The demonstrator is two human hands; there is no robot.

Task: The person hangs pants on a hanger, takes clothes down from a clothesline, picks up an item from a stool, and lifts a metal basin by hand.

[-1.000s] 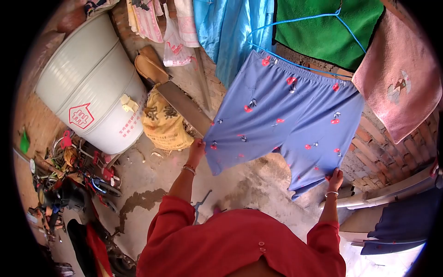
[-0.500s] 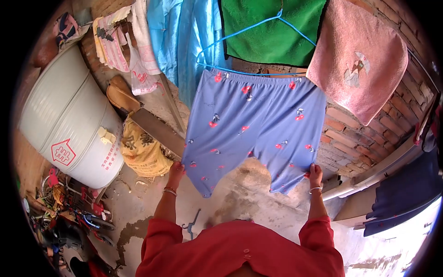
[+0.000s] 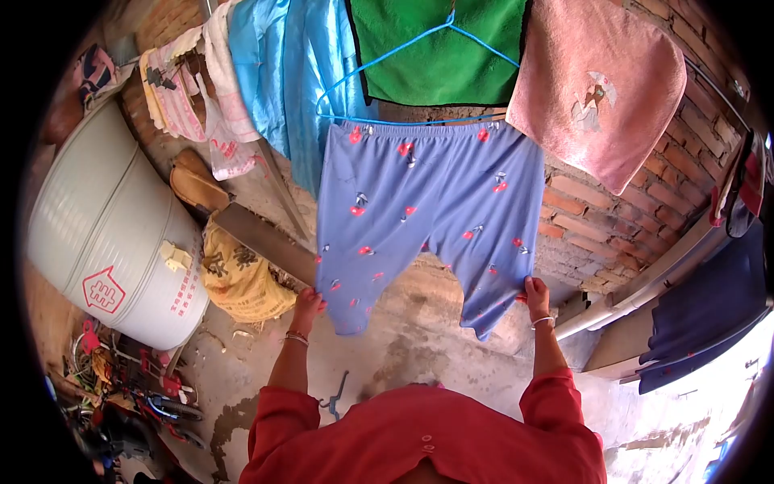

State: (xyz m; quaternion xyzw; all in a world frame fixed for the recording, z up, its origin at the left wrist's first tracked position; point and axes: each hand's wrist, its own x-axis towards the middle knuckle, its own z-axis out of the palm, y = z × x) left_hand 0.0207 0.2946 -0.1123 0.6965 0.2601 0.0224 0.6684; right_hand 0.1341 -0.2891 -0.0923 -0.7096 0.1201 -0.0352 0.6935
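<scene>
The one view comes from a camera on the wearer's head, looking forward and down over the red top [image 3: 419,440] at the near edge. It faces the brick wall [image 3: 584,210] on the far side, with the blue shorts [image 3: 435,181] in mid-view and the left hand [image 3: 307,308] and right hand [image 3: 535,299] nearer the lens. Its wide, rounded field takes in the white tank [image 3: 113,214] at left and dark cloth [image 3: 709,302] at right.

Free room below shorts [image 3: 435,194], hanger [image 3: 449,25] above
</scene>
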